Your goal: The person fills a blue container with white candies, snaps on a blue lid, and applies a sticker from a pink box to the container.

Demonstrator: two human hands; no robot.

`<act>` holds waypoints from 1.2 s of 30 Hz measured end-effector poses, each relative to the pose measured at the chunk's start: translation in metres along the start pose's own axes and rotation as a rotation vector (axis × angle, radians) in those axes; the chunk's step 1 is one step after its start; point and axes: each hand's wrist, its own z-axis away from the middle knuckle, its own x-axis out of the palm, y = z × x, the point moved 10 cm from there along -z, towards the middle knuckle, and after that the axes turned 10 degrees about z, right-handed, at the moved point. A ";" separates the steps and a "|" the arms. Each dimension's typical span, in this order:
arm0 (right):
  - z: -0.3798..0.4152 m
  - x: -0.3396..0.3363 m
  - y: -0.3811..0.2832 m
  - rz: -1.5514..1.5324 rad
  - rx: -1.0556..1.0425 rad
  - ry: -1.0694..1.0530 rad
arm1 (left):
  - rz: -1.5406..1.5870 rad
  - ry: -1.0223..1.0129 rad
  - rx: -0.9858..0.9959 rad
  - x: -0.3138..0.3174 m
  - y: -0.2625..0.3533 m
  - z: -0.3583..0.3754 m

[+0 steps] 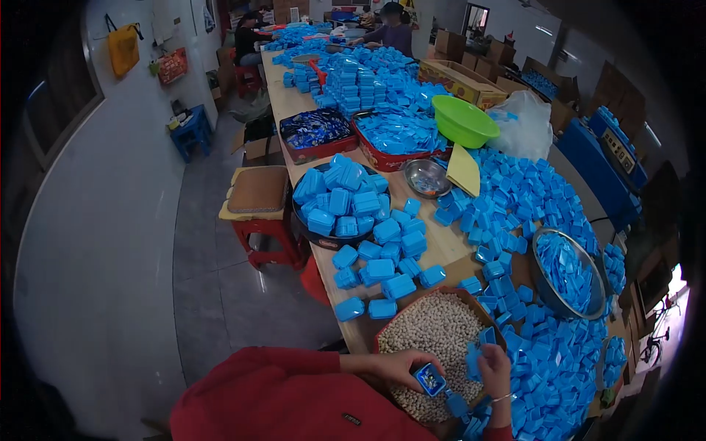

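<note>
My left hand (407,366) is closed around a small blue plastic box (429,379). The box stands open, its lid (456,403) hanging toward the lower right, and small shiny bits show inside. Just to the right, my right hand (496,370) has its fingers curled at a thin blue plastic piece (473,361); the exact shape of that piece is blurred. Both hands are over a red-edged tray of small pale beads or pellets (434,323). Closed blue boxes (380,270) lie on the table just beyond the tray.
A dark round basin (323,239) heaped with closed blue boxes stands ahead. Loose blue boxes (544,360) cover the right side, around a metal bowl (597,312) of blue pieces. Farther back are red trays (312,156), a green basin (465,121) and two people at the table. A padded stool (259,189) stands left.
</note>
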 end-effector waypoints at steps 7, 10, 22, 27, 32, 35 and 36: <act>0.039 0.007 -0.051 0.655 -0.186 0.259 | -0.075 0.077 0.009 0.003 0.013 0.005; 0.040 0.014 -0.039 0.728 -0.171 0.250 | -0.127 0.091 0.045 0.006 0.019 0.005; 0.090 -0.010 -0.156 0.056 -0.451 0.196 | -0.441 0.248 0.137 0.036 0.077 0.010; 0.095 0.001 -0.165 0.200 -0.507 0.201 | -0.473 0.210 0.101 0.049 0.081 0.006; 0.094 0.005 -0.159 0.156 -0.476 0.205 | -0.509 0.197 0.081 0.048 0.080 0.008; 0.095 0.008 -0.157 0.111 -0.469 0.196 | -0.534 0.167 0.111 0.051 0.084 0.008; 0.095 0.009 -0.155 0.097 -0.472 0.194 | -0.543 0.157 0.134 0.054 0.086 0.008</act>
